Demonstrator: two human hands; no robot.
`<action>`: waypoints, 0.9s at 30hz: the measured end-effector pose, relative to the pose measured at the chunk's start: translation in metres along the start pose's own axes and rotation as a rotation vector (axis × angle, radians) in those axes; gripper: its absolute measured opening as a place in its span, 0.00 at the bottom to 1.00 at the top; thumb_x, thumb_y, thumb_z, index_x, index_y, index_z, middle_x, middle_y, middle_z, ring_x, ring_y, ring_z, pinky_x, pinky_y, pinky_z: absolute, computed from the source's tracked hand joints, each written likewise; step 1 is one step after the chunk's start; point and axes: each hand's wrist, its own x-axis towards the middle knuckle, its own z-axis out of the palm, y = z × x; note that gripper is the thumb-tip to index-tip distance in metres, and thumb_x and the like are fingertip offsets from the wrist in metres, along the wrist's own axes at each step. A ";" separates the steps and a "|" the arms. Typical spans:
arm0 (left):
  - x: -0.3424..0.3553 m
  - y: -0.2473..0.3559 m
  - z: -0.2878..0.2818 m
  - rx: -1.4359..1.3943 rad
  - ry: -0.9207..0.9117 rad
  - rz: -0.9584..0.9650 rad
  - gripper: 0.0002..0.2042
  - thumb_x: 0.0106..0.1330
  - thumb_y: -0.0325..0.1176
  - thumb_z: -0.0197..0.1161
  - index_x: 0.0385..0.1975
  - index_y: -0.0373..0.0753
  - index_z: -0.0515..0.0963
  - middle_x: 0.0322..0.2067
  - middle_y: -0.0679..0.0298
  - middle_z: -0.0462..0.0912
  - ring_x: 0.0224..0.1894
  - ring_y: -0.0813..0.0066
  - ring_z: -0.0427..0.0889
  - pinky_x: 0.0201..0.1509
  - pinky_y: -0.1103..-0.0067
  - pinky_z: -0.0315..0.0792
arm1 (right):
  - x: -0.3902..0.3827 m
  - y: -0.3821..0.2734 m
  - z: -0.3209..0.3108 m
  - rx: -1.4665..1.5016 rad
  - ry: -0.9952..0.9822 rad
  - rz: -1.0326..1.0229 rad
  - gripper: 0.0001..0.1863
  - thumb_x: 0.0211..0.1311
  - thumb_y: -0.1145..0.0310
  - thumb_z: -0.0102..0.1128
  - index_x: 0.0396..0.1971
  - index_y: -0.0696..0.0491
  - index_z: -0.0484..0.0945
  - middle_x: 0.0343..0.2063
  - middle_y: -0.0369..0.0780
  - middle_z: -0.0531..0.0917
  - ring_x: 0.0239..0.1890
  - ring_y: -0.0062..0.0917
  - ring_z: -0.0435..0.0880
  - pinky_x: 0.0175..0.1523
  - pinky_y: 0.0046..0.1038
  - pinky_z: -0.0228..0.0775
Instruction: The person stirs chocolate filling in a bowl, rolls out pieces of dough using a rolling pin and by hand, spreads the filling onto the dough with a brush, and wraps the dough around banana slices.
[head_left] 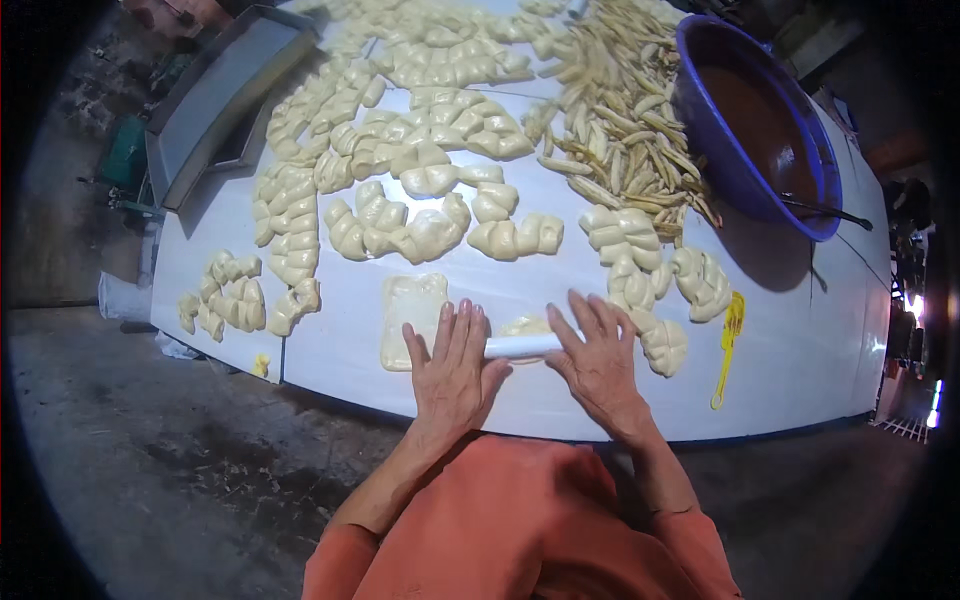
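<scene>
Head view, from the left: grey metal trays (228, 105) rest on the far left of the white table (800, 370). Nearer the front edge sit a small cluster of pale dough pieces (237, 297) and a small yellow scrap (262, 365). Rows of similar plump dough lumps (430, 130) cover the middle and back. At the front, a flattened dough sheet (408, 298) lies just beside the left hand (450, 365), which partly overlaps it in the view. This hand is flat, fingers extended, over the left end of a white rolling pin (522, 346). Thin dough (524, 326) shows at the pin's far side, between the hands. The right hand (597, 362) lies over the pin's other end, fingers unclenched and slightly spread. Beyond it are more dough lumps (625, 255) and a heap of slender yellowish-brown pieces (625, 130). Farther right come a yellow slotted tool (729, 340) and a purple basin (698, 90) with brown contents (760, 130) and a dark handle (835, 212).
</scene>
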 end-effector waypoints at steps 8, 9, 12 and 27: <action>0.103 -0.027 0.011 0.068 0.126 -0.070 0.32 0.74 0.51 0.53 0.74 0.44 0.61 0.75 0.45 0.53 0.78 0.47 0.52 0.71 0.32 0.32 | 0.078 0.012 0.023 -0.278 0.109 0.308 0.34 0.71 0.47 0.53 0.72 0.46 0.66 0.77 0.48 0.53 0.79 0.49 0.44 0.72 0.71 0.30; 0.118 -0.030 0.011 0.060 0.120 -0.063 0.32 0.74 0.51 0.53 0.74 0.44 0.61 0.75 0.45 0.53 0.78 0.47 0.52 0.71 0.32 0.32 | 0.093 0.015 0.019 -0.277 0.107 0.306 0.34 0.71 0.48 0.53 0.73 0.45 0.64 0.77 0.49 0.52 0.78 0.51 0.44 0.71 0.73 0.32; 0.152 -0.040 0.009 0.067 0.234 -0.056 0.33 0.73 0.55 0.52 0.75 0.46 0.61 0.77 0.46 0.49 0.79 0.45 0.45 0.71 0.32 0.31 | 0.131 0.027 0.018 -0.257 0.200 0.284 0.35 0.70 0.47 0.54 0.73 0.45 0.65 0.77 0.50 0.51 0.79 0.51 0.42 0.71 0.73 0.33; 0.107 -0.047 0.004 0.126 0.151 0.044 0.33 0.70 0.54 0.57 0.73 0.46 0.64 0.77 0.47 0.49 0.79 0.44 0.41 0.72 0.33 0.28 | 0.026 0.052 -0.023 -0.025 0.065 0.045 0.25 0.58 0.51 0.69 0.50 0.51 0.79 0.46 0.40 0.80 0.54 0.35 0.76 0.66 0.46 0.58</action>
